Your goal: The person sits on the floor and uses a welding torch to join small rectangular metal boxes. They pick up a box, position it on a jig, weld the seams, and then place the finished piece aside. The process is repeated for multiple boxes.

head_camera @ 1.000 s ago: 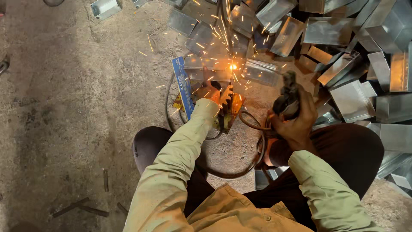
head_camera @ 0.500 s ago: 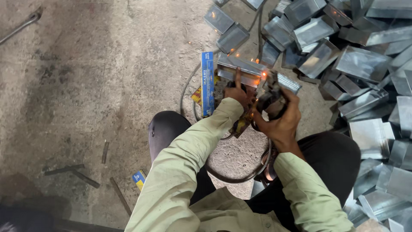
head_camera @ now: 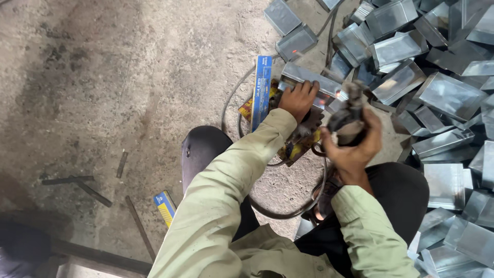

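I am pinning the box (head_camera: 309, 82), lying at twelve o'clock with its long axis running ten to four, under my left hand (head_camera: 297, 99) so it cannot shift, while my right hand (head_camera: 355, 144) is clenching the holder (head_camera: 349, 119) tight, its tip pointing toward eleven at the seam, spare boxes (head_camera: 442, 92) heaped at two.

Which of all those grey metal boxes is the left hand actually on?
The metal box beside the upright blue packet: the left hand lies flat on it, apart from the heap at right, by the right hand's dark tool.
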